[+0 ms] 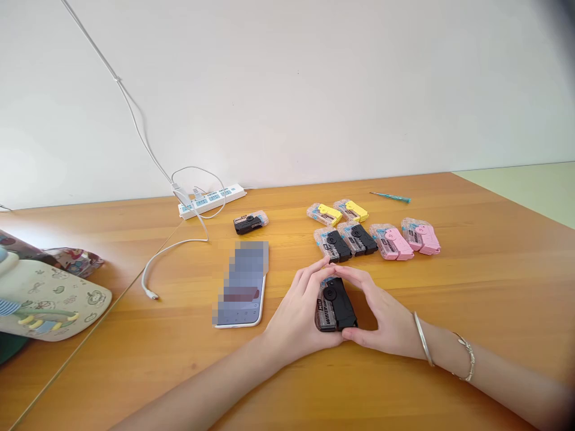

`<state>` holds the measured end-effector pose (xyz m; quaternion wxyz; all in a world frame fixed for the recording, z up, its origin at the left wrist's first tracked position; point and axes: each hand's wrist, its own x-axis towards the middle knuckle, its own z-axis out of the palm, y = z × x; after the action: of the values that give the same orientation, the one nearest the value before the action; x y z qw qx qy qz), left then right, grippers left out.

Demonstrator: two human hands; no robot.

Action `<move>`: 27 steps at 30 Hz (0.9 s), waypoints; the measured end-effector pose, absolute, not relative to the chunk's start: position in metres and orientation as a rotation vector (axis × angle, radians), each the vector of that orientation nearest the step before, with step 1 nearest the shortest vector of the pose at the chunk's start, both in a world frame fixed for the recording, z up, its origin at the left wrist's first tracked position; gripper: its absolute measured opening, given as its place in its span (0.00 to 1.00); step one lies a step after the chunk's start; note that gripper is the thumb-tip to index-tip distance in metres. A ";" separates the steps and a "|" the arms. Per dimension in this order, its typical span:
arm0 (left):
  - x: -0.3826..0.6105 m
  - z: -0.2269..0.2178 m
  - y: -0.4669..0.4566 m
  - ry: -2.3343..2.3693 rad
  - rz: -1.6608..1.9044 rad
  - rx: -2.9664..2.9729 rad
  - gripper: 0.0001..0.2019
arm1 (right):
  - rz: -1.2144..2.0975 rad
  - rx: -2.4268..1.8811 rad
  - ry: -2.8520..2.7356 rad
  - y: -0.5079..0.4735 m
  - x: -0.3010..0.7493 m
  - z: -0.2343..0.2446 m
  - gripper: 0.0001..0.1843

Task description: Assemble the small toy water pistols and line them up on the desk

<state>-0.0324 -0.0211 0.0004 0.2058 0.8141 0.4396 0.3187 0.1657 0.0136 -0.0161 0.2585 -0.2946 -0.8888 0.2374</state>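
Observation:
A black mini water gun (342, 304) with a clear, printed body lies on the wooden table, framed by both hands. My left hand (300, 308) wraps its left side, fingers over the far end and thumb along the near edge. From the right, my right hand (375, 305) grips it between fingertips at the far end and thumb at the near corner. Just beyond are two more black water guns (359, 238), two pink ones (392, 242) and two yellow ones (327, 214). Another black water gun (250, 222) lies apart to the left.
A smartphone (240, 293) lies left of my hands. Behind it are a white power strip (213, 200) and a loose white cable (150, 257). A teal screwdriver (390, 196) rests at the back right. A patterned bottle (54, 296) stands out at the left edge.

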 end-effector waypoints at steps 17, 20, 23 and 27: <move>-0.035 0.007 -0.024 1.125 0.980 2.217 0.31 | 0.750 -0.747 -2.066 0.029 0.173 -0.001 0.20; -0.034 0.008 -0.024 1.102 0.973 2.341 0.31 | 0.490 -0.724 -2.217 0.028 0.170 -0.001 0.21; -0.033 0.007 -0.024 1.038 0.959 2.465 0.30 | 0.270 -0.654 -2.363 0.026 0.168 0.000 0.20; -0.035 0.007 -0.024 1.009 0.911 2.464 0.29 | 0.173 -0.738 -2.463 0.025 0.169 0.002 0.16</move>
<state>-0.0346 -0.0240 0.0069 0.1629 0.8639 0.3536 0.3194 0.1693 0.0252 0.0024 0.2784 -0.2752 -0.9180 0.0646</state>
